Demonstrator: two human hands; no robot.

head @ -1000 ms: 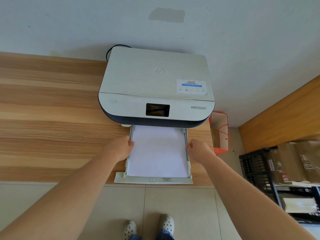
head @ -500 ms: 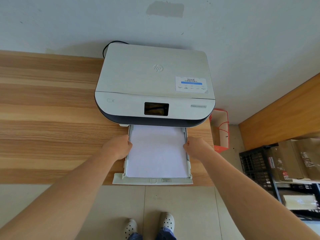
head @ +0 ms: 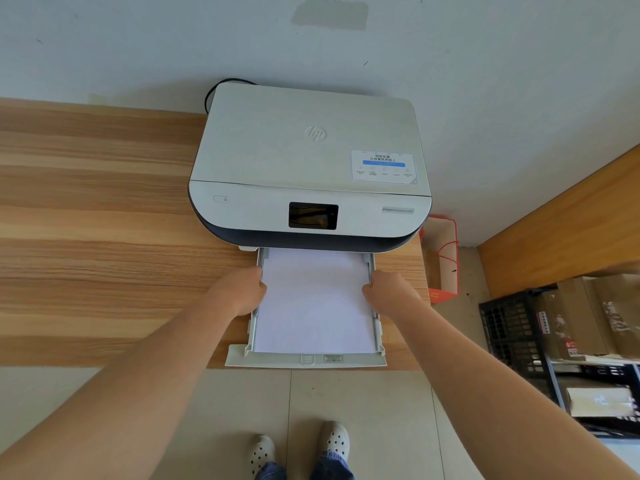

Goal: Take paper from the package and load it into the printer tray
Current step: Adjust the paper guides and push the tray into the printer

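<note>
Wooden table (head: 86, 220) against wall. White printer (head: 311, 161) at table's back edge. Printer tray (head: 306, 361) pulled out toward person. Paper (head: 313, 303) lying flat in tray, filling it. Left hand (head: 239, 292), right hand (head: 389, 292) curled on tray's side rails, fingers hidden.

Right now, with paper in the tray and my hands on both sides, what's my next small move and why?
Probably push the tray straight into the printer. The paper already lies flat between the side rails, and the tray is pulled well out past the table edge. Your left hand and right hand rest on opposite rails, which should keep it straight.
</note>
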